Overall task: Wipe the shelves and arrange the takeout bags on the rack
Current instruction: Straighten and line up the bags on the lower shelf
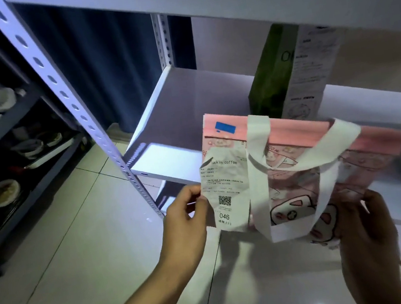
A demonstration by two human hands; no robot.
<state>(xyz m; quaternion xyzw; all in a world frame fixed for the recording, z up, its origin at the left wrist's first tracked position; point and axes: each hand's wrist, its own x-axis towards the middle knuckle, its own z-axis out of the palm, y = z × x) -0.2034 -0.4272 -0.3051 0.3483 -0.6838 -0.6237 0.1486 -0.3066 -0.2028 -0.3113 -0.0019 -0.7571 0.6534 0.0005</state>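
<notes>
both hands hold a pink takeout bag [289, 180] in front of the white rack [127, 160]. left hand [185, 221] pinches the edge of the receipt [226, 189] hanging on the bag's front. right hand [360, 221] grips the bag's lower right corner, fingers curled. beyond the hands, a green bag [268, 76] stands on the shelf [181, 102]. white handles [256, 169] droop between the hands.

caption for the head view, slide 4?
Both hands, left and right, hold a pink takeout bag at the white rack shelf.
</notes>
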